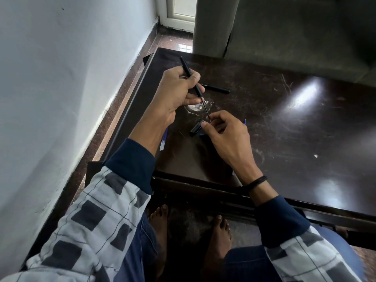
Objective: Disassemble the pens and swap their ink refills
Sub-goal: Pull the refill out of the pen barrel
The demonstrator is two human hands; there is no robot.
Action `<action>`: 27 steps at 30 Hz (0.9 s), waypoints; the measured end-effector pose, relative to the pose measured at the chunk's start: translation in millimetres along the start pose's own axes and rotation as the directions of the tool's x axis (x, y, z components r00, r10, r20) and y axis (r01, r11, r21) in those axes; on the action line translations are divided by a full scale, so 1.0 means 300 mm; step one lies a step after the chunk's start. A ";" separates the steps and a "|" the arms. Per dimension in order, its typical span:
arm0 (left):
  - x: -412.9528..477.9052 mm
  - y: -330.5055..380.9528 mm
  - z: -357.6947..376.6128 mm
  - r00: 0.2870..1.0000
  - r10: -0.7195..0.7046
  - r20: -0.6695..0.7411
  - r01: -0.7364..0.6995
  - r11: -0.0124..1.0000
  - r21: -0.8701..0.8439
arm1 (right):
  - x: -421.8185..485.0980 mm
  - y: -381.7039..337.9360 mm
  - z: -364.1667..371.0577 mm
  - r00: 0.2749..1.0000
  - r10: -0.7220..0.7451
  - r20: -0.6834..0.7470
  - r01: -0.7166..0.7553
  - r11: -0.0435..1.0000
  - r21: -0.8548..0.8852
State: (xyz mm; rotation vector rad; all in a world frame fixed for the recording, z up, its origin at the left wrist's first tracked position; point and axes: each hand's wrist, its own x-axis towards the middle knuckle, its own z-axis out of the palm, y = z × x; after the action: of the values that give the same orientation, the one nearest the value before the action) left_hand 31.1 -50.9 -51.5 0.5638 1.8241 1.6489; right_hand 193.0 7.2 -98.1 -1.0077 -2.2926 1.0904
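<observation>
Head view: the left hand [175, 92] grips a black pen barrel [186, 67] above the dark bench [284, 129], and its thin refill [206, 107] pokes down towards the right hand [227, 137]. That hand pinches a short black pen piece [195, 129] under the thumb. A second black pen [215, 88] lies beyond the hands, and a blue-and-white pen [163, 142] lies by the left wrist.

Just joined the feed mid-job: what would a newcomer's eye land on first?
The left hand grips a black pen barrel with its thin refill sticking out toward the right hand, which holds a short black pen piece. Beyond them a second black pen lies on the dark table; a blue-and-white pen lies under the left wrist.
</observation>
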 end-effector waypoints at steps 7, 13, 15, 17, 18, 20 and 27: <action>-0.007 0.001 0.003 1.000 -0.010 0.021 0.009 1.000 0.017 | 0.005 -0.003 -0.009 1.000 0.013 -0.016 -0.014 1.000 -0.028; 0.003 -0.002 -0.003 1.000 -0.003 -0.012 0.003 1.000 0.014 | 0.007 -0.002 -0.020 0.998 0.059 -0.019 -0.060 0.996 -0.072; 0.004 -0.004 -0.004 1.000 -0.003 -0.018 0.003 1.000 0.012 | 0.006 -0.002 -0.020 0.998 0.062 -0.013 -0.063 0.995 -0.078; 0.002 -0.004 -0.003 1.000 -0.003 -0.013 0.003 1.000 0.011 | 0.006 -0.003 -0.017 0.999 0.051 -0.015 -0.052 0.997 -0.055; 0.001 -0.005 -0.002 1.000 -0.004 -0.009 0.004 1.000 0.010 | 0.005 -0.003 -0.015 0.999 0.041 -0.021 -0.042 0.998 -0.040; -0.001 -0.004 0.001 1.000 -0.005 -0.004 0.005 1.000 0.009 | 0.004 -0.006 -0.015 0.999 0.022 -0.033 -0.023 0.999 -0.031; 0.000 -0.001 -0.002 1.000 -0.003 -0.008 0.003 1.000 0.011 | 0.007 -0.003 -0.017 0.998 0.027 -0.052 -0.030 0.998 -0.053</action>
State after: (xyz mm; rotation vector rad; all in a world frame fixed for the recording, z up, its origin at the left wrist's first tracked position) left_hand 30.7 -51.3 -51.8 0.5595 1.8401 1.6422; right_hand 194.4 10.9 -94.3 -1.0799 -2.2838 1.0073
